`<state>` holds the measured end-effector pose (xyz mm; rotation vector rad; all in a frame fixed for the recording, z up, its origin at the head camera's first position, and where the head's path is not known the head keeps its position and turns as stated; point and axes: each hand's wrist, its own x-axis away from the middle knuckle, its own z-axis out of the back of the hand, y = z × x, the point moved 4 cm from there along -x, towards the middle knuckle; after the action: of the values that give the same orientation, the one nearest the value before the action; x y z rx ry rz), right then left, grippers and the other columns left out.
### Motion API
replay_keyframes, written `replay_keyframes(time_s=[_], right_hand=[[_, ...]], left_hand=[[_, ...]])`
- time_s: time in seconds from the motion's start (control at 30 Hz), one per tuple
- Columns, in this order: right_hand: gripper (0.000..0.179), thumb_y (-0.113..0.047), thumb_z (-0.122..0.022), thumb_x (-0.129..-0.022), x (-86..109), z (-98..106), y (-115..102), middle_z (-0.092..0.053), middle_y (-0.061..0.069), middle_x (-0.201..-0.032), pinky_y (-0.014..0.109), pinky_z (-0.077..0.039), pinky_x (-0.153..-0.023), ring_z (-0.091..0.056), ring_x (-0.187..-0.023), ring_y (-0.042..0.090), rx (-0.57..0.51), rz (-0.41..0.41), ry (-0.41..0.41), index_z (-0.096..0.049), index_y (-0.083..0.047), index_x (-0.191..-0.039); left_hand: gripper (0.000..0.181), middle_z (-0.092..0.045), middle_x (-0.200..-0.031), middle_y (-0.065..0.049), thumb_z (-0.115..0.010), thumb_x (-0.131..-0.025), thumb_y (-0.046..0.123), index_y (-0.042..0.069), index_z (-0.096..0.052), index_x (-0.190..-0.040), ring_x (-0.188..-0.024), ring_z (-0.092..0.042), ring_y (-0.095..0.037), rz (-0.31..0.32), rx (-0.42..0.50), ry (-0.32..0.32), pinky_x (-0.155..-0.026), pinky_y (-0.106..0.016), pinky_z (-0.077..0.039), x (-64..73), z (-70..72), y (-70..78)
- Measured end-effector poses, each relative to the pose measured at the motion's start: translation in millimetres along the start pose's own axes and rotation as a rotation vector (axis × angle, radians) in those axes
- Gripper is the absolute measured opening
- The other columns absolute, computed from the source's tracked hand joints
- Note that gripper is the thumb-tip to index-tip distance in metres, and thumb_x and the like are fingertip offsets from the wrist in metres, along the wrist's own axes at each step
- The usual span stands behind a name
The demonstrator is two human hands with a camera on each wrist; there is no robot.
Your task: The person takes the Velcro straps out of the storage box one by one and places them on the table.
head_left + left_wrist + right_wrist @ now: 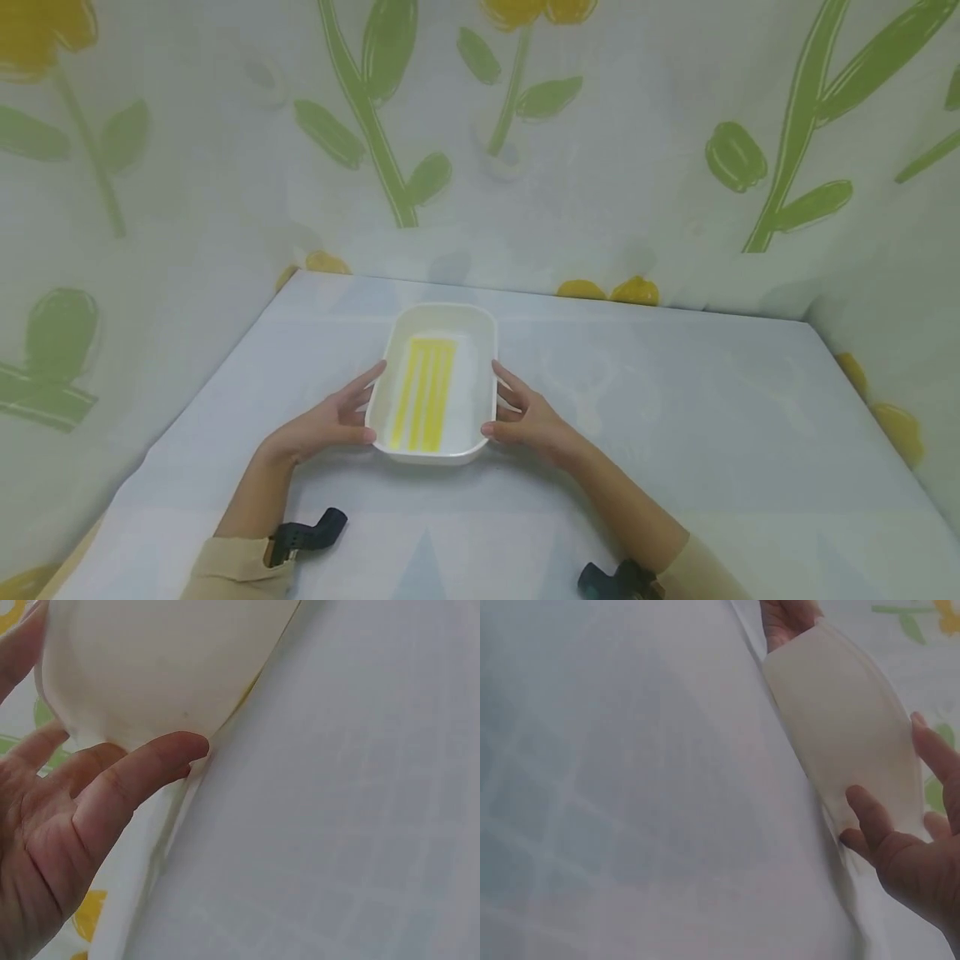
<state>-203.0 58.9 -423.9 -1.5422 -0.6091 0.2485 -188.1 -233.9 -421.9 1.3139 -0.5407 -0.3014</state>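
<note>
A white rectangular tray (468, 392) with rounded corners is between both hands over the left-middle of the table. Yellow stripes (431, 392) run lengthwise across its floor, joined at the far end. On its left side my left hand (322, 425) holds the wall, with the thumb at the near corner and the fingers spread farther along. Opposite, my right hand (532, 421) grips the right side in much the same way. Both wrist views show the tray's pale outer surface (165, 667) with fingertips against it. Whether its base touches the table I cannot tell.
A white cloth covers the table (675, 417), faintly patterned. Pale curtains (622, 167) with green leaves and yellow flowers stand behind and at both sides. A dark device (311, 533) is strapped to the left wrist, and another (618, 581) to the right.
</note>
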Motion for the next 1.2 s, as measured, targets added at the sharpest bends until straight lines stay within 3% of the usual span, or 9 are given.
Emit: replay_keyframes(time_s=[0.23, 0.47, 0.93, 1.2], right_hand=[[0.098, -0.012, -0.078, -0.077, 8.9, 8.1, 0.8, -0.022, 0.010, -0.156, 0.040, -0.049, -0.094, -0.038, -0.135, 0.032, 0.005, -0.011, 0.006, -0.018, -0.032, -0.151], [0.095, -0.010, -0.075, -0.080, 16.3, 18.7, 0.5, -0.020, 0.007, -0.157, 0.039, -0.047, -0.095, -0.038, -0.135, 0.030, 0.024, -0.018, 0.002, -0.016, -0.033, -0.151], [0.095, -0.016, -0.078, -0.077, 28.1, 33.0, 0.3, -0.023, 0.009, -0.156, 0.041, -0.049, -0.092, -0.042, -0.132, 0.032, 0.069, -0.083, 0.076, -0.021, -0.036, -0.150], [0.095, -0.013, -0.077, -0.079, 35.3, 38.8, -0.6, -0.022, 0.011, -0.156, 0.041, -0.050, -0.091, -0.043, -0.132, 0.033, 0.044, -0.073, 0.050, -0.017, -0.032, -0.152]], left_hand=[[0.100, -0.014, -0.156, -0.021, -0.074, -0.081, 0.012, 0.026, -0.006, -0.153, -0.130, -0.043, -0.038, -0.005, 0.004, -0.025, -0.093, -0.030, -0.049, -7.4, -8.1, 2.0], [0.101, -0.012, -0.156, -0.022, -0.072, -0.082, 0.008, 0.022, -0.002, -0.153, -0.131, -0.040, -0.041, -0.057, 0.051, -0.083, -0.091, -0.028, -0.049, -13.2, -18.3, 8.2], [0.101, -0.012, -0.157, -0.017, -0.074, -0.081, 0.012, 0.027, -0.005, -0.153, -0.135, -0.036, -0.039, -0.033, 0.010, -0.070, -0.097, -0.033, -0.046, -23.1, -31.1, 13.0], [0.102, -0.014, -0.158, -0.014, -0.076, -0.080, 0.014, 0.026, -0.005, -0.153, -0.135, -0.036, -0.037, -0.010, 0.025, -0.061, -0.100, -0.038, -0.044, -26.8, -40.0, 16.1]])
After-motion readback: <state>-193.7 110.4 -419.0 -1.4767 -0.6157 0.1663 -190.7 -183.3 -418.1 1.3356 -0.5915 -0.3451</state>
